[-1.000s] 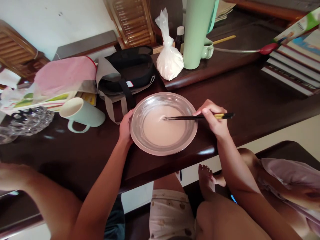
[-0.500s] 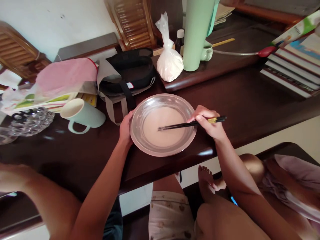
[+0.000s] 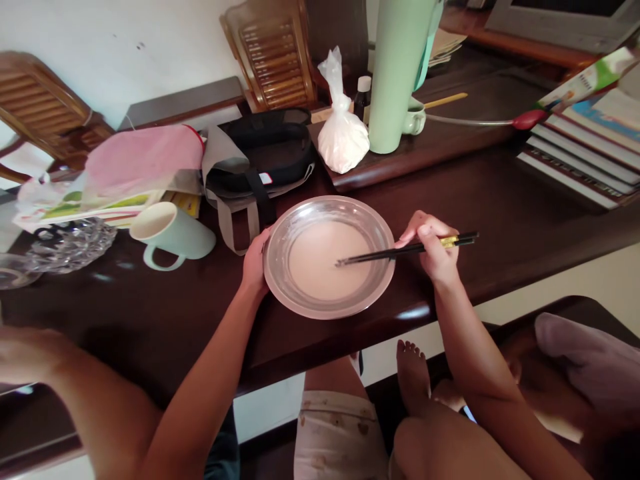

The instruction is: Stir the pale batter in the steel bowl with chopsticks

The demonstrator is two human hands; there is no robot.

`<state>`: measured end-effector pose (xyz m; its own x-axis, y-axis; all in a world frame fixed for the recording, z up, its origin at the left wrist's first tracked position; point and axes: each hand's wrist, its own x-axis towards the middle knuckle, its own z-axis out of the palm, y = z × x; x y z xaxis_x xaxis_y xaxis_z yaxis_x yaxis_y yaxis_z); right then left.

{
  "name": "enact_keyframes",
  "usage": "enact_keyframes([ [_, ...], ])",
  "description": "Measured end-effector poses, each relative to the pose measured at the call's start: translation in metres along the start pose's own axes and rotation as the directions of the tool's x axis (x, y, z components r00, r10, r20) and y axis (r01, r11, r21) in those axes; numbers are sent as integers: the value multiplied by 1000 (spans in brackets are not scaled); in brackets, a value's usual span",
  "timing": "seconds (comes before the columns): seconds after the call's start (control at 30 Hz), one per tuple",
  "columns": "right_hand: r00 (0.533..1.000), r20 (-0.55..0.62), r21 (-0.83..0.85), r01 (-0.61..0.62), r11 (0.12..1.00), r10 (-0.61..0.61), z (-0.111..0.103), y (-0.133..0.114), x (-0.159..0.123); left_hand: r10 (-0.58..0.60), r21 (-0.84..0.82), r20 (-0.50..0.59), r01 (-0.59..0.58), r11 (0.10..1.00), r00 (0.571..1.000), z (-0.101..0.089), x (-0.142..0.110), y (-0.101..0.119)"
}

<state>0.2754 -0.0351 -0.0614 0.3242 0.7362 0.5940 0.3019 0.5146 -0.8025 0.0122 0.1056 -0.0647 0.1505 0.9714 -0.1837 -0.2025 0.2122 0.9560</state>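
Note:
A shiny metal bowl (image 3: 280, 287) stands near the table's front edge, holding a smooth, pale pinkish batter-like liquid (image 3: 325, 263). At its left rim, my left hand (image 3: 256, 263) is closed on the bowl, with part of the fingers hidden behind it. My right hand (image 3: 434, 247), to the right of the bowl, grips a pair of black chopsticks (image 3: 385, 253) with gold-coloured bands. Their tips reach over the rim to the liquid, right of its middle. Behind the bowl sits a knotted plastic bag of white powder (image 3: 344, 140).
A pale green mug (image 3: 187, 233) and a glass dish (image 3: 75, 247) are on the left. Behind are a black-and-grey bag (image 3: 230, 173), a tall green flask (image 3: 395, 80) and a small cup (image 3: 414, 119). Books (image 3: 575, 167) lie at right. People sit on both sides; one forearm (image 3: 75, 373) rests left.
My right hand has moved right with the chopsticks, their tips shifting from the liquid's middle toward its right side. My left hand stays on the bowl. The view has shifted slightly.

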Motion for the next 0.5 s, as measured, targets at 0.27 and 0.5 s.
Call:
enact_keyframes([
  [0.27, 999, 32, -87, 22, 996, -19, 1, 1, 1, -10, -6, 1, 10, 1000, 1000, 1, -1, 2],
  [0.5, 989, 150, -173, 38, 984, -12, 1, 1, 2, -3, -7, -19, 3, 1000, 1000, 1, -1, 1],
])
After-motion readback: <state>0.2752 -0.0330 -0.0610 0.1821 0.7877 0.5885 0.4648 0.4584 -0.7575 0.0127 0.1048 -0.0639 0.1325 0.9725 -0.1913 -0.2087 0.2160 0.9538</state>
